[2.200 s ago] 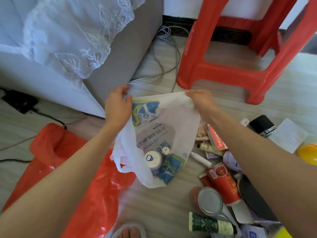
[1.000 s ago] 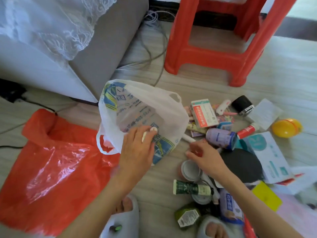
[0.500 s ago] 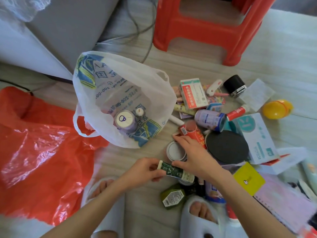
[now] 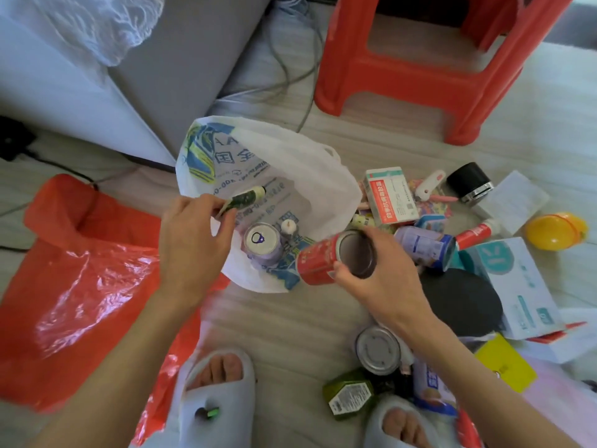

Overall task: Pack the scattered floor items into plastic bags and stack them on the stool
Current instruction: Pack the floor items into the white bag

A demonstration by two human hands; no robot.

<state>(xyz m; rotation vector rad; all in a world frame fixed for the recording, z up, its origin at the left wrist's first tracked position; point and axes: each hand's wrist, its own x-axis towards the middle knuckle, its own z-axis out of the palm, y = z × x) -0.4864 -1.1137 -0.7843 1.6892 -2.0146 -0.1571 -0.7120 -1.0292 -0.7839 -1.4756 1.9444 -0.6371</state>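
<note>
Bag (image 4: 310, 176) filling continues: left hand (image 4: 193, 240) pinches green tube (image 4: 244, 199), right hand (image 4: 378, 273) grips red can (image 4: 319, 260); both need dropping inside.

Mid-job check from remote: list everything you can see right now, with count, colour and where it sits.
white bag: 1, white with blue print, open on floor, centre
purple can: 1, inside white bag
red bag: 1, red, flat on floor, left
stool: 1, red, floor, top right
green tube: 1, dark green, in left hand over white bag
red can: 1, in right hand at the bag's edge
medicine box: 1, white and red, right of bag
black jar: 1, right
yellow ball: 1, far right
silver tin: 1, floor, bottom
green bottle: 1, beside right slipper
slippers: 2, white, bottom
left hand: pinching the tube
right hand: gripping the red can
</note>
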